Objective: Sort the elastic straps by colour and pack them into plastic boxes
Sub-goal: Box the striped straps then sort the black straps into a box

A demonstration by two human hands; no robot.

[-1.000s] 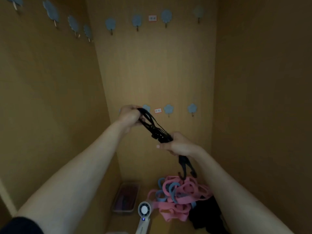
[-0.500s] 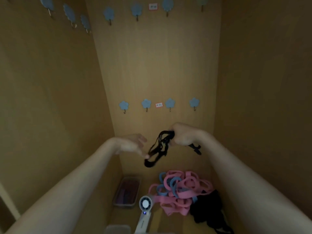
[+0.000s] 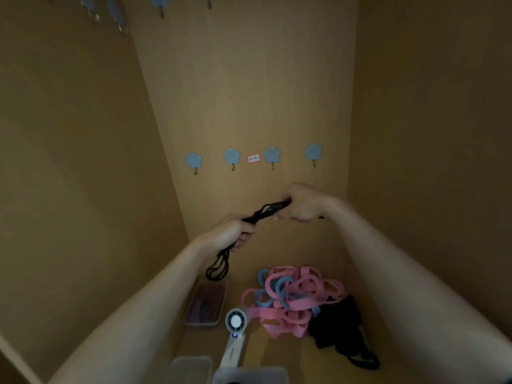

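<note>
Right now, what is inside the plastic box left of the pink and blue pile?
The plastic box holds dark, purplish straps; dim light hides their exact colour and count. What lies beneath them is covered.

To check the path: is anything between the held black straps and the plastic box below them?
Nothing visible. The black straps hang from the left hand above the plastic box; the fan stands beside it.
</note>
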